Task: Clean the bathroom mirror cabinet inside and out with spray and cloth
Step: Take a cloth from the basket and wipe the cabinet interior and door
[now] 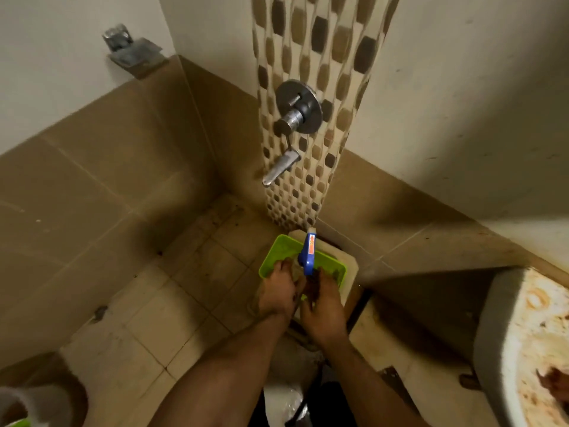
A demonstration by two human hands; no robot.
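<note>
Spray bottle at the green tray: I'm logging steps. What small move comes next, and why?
Probably lift the spray bottle up from the green tray: left hand and right hand meet below its blue trigger, down near the floor.

At the lower centre of the frame, the right grip (323, 306) curled round a spray bottle (308, 254) just below its blue trigger head, above a green tray (278, 246). The left grip (277, 292) lay over the tray's near rim, its hold unclear. A tap (280, 169) jutted from the patterned wall above, and a stained sink (523, 334) filled the lower right.
</note>
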